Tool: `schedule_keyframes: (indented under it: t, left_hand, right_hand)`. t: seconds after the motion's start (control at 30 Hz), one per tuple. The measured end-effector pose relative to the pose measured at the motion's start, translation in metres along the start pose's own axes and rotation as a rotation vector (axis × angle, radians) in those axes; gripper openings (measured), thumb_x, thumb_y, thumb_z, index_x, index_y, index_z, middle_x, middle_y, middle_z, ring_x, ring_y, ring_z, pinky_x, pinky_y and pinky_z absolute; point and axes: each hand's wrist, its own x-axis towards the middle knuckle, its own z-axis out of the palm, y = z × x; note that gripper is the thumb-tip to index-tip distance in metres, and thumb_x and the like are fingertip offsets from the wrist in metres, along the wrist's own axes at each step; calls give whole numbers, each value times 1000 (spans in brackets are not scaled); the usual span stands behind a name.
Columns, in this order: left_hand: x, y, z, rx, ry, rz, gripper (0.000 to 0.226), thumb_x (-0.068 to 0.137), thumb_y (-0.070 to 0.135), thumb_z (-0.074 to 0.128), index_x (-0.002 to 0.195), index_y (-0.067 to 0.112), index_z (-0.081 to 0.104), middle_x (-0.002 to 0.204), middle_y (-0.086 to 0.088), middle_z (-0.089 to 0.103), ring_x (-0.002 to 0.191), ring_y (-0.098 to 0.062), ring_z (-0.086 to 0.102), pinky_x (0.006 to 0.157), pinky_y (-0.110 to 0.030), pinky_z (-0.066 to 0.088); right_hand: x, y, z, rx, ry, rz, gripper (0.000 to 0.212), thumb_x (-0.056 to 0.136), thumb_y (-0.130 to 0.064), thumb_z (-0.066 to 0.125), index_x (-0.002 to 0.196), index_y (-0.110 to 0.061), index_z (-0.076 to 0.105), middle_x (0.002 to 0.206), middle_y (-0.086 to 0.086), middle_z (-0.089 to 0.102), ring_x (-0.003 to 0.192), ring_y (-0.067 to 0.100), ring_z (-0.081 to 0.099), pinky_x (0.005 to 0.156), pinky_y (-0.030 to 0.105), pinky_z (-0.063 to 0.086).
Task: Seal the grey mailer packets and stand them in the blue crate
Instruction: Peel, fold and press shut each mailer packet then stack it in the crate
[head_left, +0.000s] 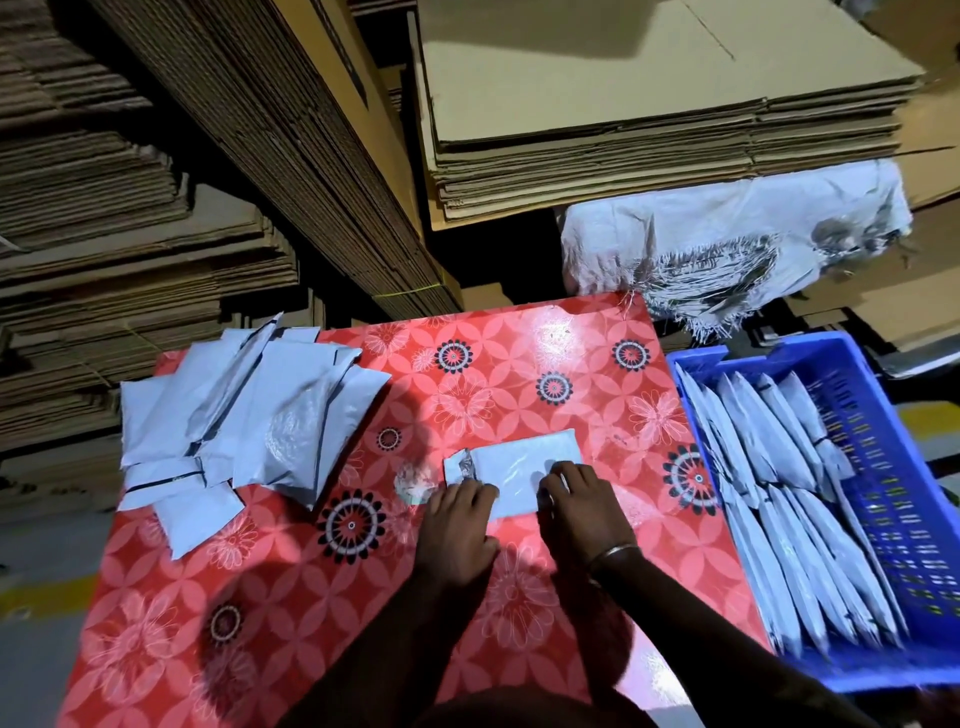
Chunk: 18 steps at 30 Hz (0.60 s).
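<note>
One grey mailer packet (519, 470) lies flat on the red flowered table top (467, 374), directly under both hands; its long side runs left to right, and a crumpled strip (465, 464), probably the peeled liner, sits at its left end just beyond the left fingertips.

Left hand (457, 525): fingers bent down onto the packet's near left edge; pressing or pinching, cannot tell which. Right hand (579, 506): fingers curled over the near right part of the packet, tips on its surface; whether they grip the flap or only press it is not visible.

Judged step: closing the flap. To do it well: keep the left fingers pinning the packet so it does not slide; run the right fingertips outward along the fold, away from the left hand, so the adhesive takes without creases; clear the strip before lifting.

Unsealed pile (234, 415) lies well to the left of the left fingers; blue crate (883, 467), holding packets on edge, stands just right of the right hand; open room remains at its far side.
</note>
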Motion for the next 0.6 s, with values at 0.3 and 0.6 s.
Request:
schedule_keyframes:
  t: [0.3, 0.6]
  left_hand:
    - [16, 18, 1, -107, 68, -22, 65, 98, 32, 41, 160, 21, 30, 170, 0, 21, 156, -23, 20, 125, -44, 23]
    - [12, -17, 29, -119, -141, -142, 77, 103, 60, 27, 160, 36, -17, 168, 14, -23, 157, -11, -16, 126, -51, 8]
  right_hand:
    - [30, -13, 0, 188, -168, -126, 67, 87, -33, 65, 147, -9, 47, 155, 17, 42, 144, 37, 38, 113, 51, 36]
    - [20, 12, 17, 27, -370, 17, 74, 99, -57, 21, 161, -28, -5, 167, -8, -19, 154, 20, -20, 123, 49, 7]
